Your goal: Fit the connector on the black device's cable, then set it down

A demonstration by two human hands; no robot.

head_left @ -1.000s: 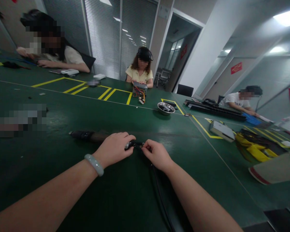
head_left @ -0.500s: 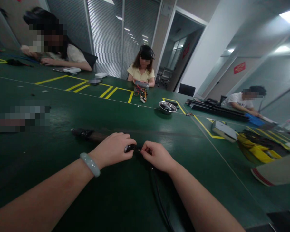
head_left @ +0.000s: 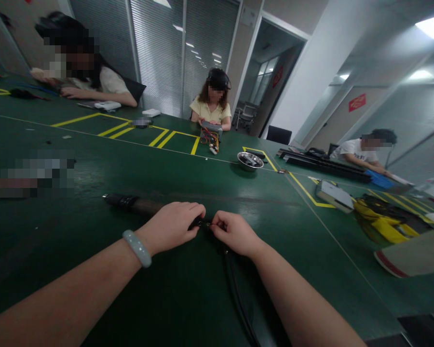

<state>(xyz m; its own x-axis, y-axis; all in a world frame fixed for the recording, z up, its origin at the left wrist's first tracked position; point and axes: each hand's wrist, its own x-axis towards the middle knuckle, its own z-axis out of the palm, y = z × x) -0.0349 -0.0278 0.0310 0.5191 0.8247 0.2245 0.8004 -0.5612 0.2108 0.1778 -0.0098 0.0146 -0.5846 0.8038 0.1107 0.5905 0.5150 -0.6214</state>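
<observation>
A dark cylindrical tool [head_left: 141,205] with a metal tip at its left end lies on the green table [head_left: 130,299]. My left hand [head_left: 177,222], with a pale bangle [head_left: 137,248] at the wrist, is wrapped over the tool's right end. Close beside it, my right hand [head_left: 235,231] pinches a small piece at the end of a black cable [head_left: 238,289]. Between the fingertips of both hands a tiny metallic part shows, too small to make out. The cable runs down toward the table's near edge.
A metal bowl [head_left: 250,161] with dark parts stands beyond my hands. Three people sit across the table, one handling a grey box with coloured wires [head_left: 212,132]. On the right are a silver box [head_left: 334,195], a yellow-and-black bag [head_left: 386,221] and long black bars [head_left: 321,164].
The tool and my left hand have shifted slightly; its fingers now cover more of the tool's black end. My right hand stays in nearly the same place.
</observation>
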